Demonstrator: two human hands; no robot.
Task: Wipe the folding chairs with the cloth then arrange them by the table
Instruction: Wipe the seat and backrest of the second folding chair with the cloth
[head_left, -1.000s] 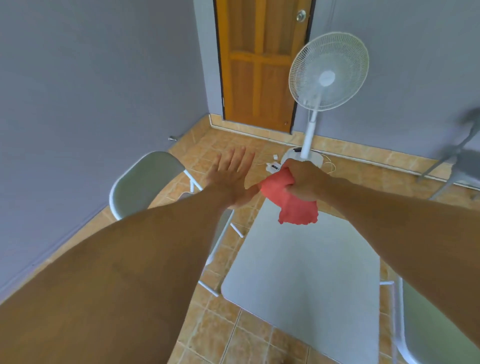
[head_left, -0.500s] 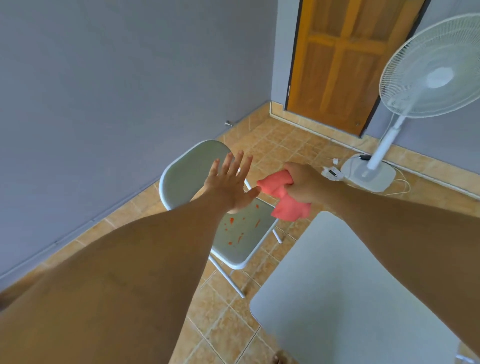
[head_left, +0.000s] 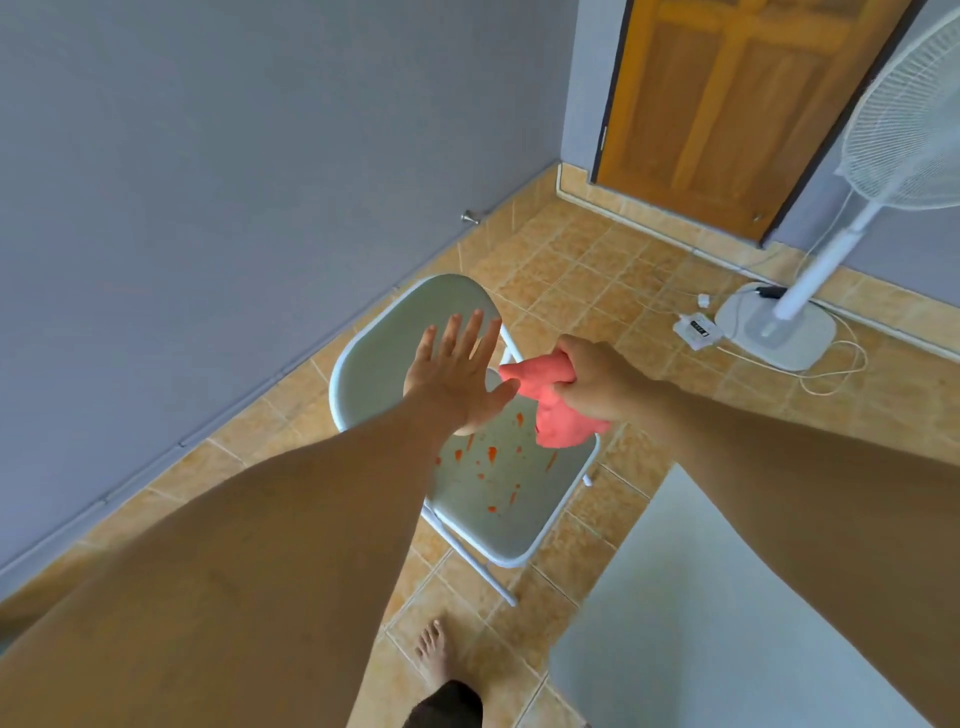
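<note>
A pale grey folding chair (head_left: 498, 514) with a white frame stands unfolded on the tiled floor beside the left wall, and orange-red spots dot its seat. My left hand (head_left: 460, 371) is spread open over the backrest, holding nothing. My right hand (head_left: 597, 379) grips a bunched red cloth (head_left: 553, 415) that hangs above the seat's far right part. The grey table (head_left: 727, 623) fills the lower right, its corner near the chair seat.
A white standing fan (head_left: 810, 291) with its base, cable and a white power adapter (head_left: 698, 328) sits on the floor at the right by a wooden door (head_left: 727, 104). A doorstop (head_left: 470, 216) sticks out of the grey wall. My bare foot (head_left: 434, 654) is below the chair.
The view has swung left and down, so the stained chair now sits under both hands and the fan has slid to the right edge. The red cloth stays in my right hand.
</note>
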